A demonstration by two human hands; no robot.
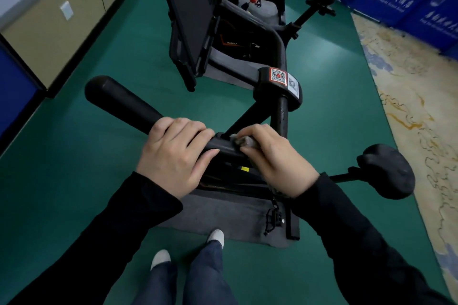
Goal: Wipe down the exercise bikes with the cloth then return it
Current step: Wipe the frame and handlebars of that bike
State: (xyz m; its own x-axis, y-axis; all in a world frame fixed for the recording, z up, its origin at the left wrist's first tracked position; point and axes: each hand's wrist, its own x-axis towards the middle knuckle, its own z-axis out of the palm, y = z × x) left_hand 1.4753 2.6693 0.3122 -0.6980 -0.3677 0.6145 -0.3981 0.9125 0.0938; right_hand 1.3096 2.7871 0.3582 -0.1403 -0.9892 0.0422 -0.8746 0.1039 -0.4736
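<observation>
Cloth [244, 142] barely shows: just a grey tuft poking from under the right hand [275, 158], whose fingers curl round it on the handlebar [121, 99] of the near bike [281, 111]. Left hand [173, 153] clamps the bar just left. Far bike [247, 20] sits partly hidden behind a dark screen [190, 12], its top cut off.

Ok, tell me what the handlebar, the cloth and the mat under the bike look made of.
Handlebar: likely foam or rubber padding, matte black, thick and rounded with a dull sheen. Cloth: grey, seemingly soft fabric, fuzzy at its edge; mostly hidden in the right hand. Mat: grey felt or carpet-like textile, flat, non-reflective.
</observation>
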